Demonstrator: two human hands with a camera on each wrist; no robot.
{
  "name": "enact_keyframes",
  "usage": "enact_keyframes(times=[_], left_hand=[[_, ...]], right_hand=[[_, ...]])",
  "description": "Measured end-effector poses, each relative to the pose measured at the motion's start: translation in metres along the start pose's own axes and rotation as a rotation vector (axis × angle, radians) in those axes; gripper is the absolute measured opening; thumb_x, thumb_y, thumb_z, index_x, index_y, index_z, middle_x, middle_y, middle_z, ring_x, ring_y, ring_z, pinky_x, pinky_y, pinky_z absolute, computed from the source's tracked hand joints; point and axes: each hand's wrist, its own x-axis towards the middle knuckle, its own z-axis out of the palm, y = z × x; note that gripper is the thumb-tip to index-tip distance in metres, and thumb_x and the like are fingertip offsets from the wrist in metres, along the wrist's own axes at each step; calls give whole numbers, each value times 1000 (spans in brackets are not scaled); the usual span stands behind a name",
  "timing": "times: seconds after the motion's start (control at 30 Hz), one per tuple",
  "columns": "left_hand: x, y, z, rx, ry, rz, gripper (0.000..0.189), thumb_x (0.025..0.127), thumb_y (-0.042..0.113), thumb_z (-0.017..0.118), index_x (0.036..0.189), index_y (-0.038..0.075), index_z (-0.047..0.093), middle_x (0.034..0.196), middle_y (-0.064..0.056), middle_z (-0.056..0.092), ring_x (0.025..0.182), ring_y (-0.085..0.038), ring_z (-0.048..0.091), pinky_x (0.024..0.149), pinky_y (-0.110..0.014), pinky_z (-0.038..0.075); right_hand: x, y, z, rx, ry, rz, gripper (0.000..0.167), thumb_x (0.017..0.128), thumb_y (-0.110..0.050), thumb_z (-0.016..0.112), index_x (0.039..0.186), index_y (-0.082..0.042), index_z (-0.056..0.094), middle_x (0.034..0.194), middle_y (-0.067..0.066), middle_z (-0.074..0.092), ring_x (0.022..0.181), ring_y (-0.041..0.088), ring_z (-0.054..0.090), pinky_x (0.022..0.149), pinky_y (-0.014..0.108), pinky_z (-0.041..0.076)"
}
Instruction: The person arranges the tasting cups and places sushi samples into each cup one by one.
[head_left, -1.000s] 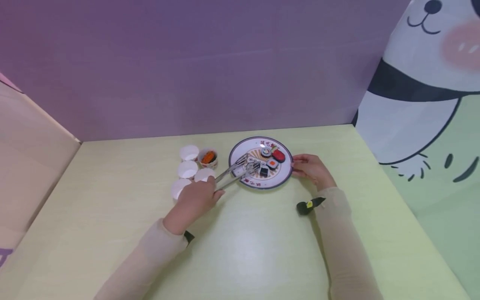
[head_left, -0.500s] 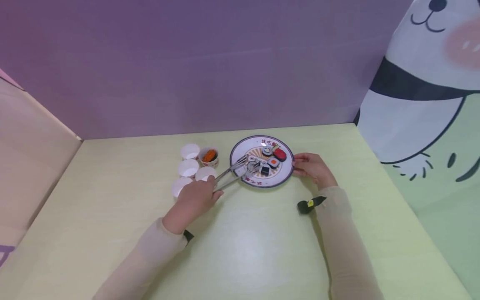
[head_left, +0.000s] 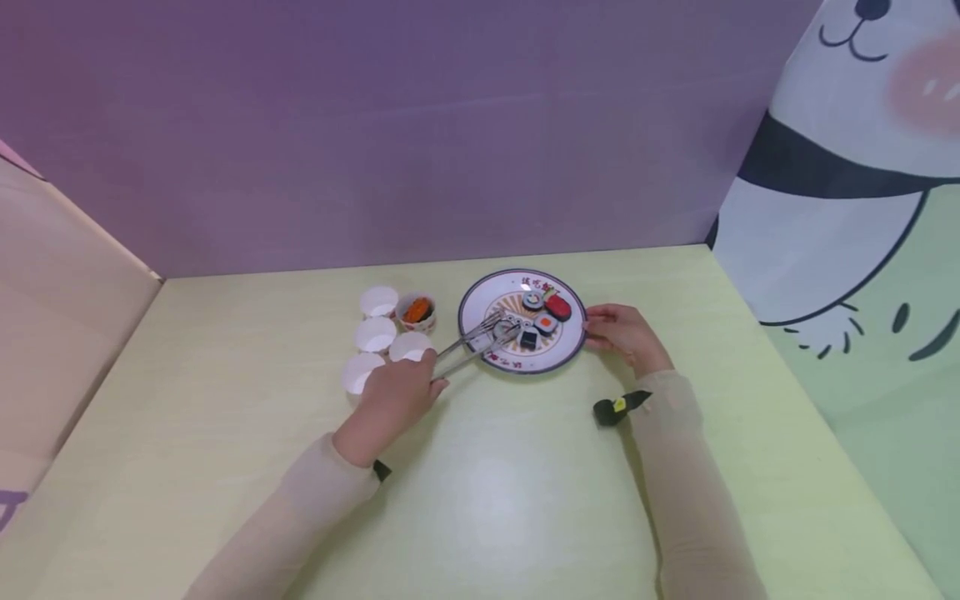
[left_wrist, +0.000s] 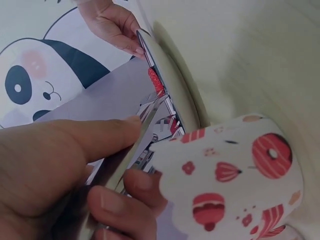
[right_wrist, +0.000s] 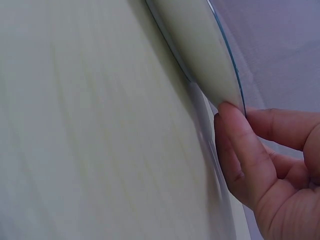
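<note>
My left hand (head_left: 393, 404) grips metal tongs (head_left: 457, 343), thumb on one arm and fingers curled round the other. Their tips reach over the left part of a round white plate (head_left: 478, 293) with a dark blue rim. Whether a piece lies between the tips I cannot tell. On the plate sit toy sushi: a red-topped piece (head_left: 557, 308), a round roll (head_left: 532, 301), an orange-centred piece (head_left: 545, 323) and a black-wrapped piece (head_left: 528, 338). At the plate's right edge my right hand (head_left: 626, 337) pinches the rim, thumb below in the right wrist view (right_wrist: 245, 145).
Left of the plate stand several white paper cups (head_left: 379, 302), one with an orange-topped sushi piece (head_left: 417, 312) in it. A patterned cup (left_wrist: 235, 175) is close beside my left fingers. A purple wall (head_left: 420, 167) rises behind the pale table (head_left: 487, 500).
The tongs' tips have shifted slightly right over the plate and come closer together. My right hand keeps its pinch on the rim, and the cups stay in place.
</note>
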Motion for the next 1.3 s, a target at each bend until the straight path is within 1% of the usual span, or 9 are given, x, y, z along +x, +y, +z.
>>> enact_keyframes(times=[0.13, 0.23, 0.5, 0.73, 1.0, 1.2, 1.3], left_hand=[[1, 1, 2, 46, -1, 1, 36, 96, 39, 51, 113, 7, 49, 69, -7, 57, 56, -23, 54, 45, -36, 41], [0, 1, 4, 68, 5, 0, 35, 96, 39, 51, 112, 7, 49, 68, -7, 56, 55, -22, 54, 44, -36, 41], [-2, 0, 3, 79, 30, 15, 33, 96, 40, 51, 107, 8, 49, 65, -6, 53, 53, -22, 51, 43, -35, 39], [-4, -2, 3, 83, 75, 35, 33, 96, 40, 52, 101, 8, 49, 62, -5, 51, 51, -22, 47, 42, -35, 38], [-8, -8, 2, 67, 102, 26, 31, 95, 40, 53, 99, 10, 48, 59, -4, 49, 50, -21, 47, 40, -34, 36], [-12, -15, 0, 69, 133, 25, 33, 95, 40, 54, 99, 8, 48, 58, -3, 48, 50, -20, 47, 40, -33, 37], [-13, -19, -2, 68, 133, 5, 34, 94, 40, 54, 100, 8, 49, 59, -4, 48, 51, -21, 47, 40, -34, 37]], right_hand=[[-1, -1, 0, -5, -5, -5, 43, 93, 3, 51, 133, 14, 36, 106, 13, 52, 74, 6, 61, 79, 22, 52], [-1, -1, 0, -5, -4, -4, 43, 93, 3, 50, 133, 14, 37, 106, 13, 52, 74, 6, 61, 78, 22, 52], [1, 3, -1, -22, 2, -5, 41, 93, 3, 50, 131, 12, 39, 107, 13, 52, 75, 7, 61, 78, 22, 52], [1, 4, -2, -16, -6, -22, 41, 93, 4, 50, 131, 13, 38, 106, 13, 52, 75, 7, 62, 79, 23, 52], [1, 0, -1, -27, 4, -14, 41, 93, 3, 51, 131, 13, 39, 107, 14, 51, 74, 7, 61, 78, 23, 52], [1, 1, -2, -30, 3, -8, 42, 93, 3, 51, 132, 12, 38, 108, 15, 51, 75, 7, 61, 79, 22, 52], [1, 2, -1, -24, 4, -8, 42, 93, 3, 51, 131, 13, 38, 107, 14, 52, 75, 7, 62, 78, 22, 52]])
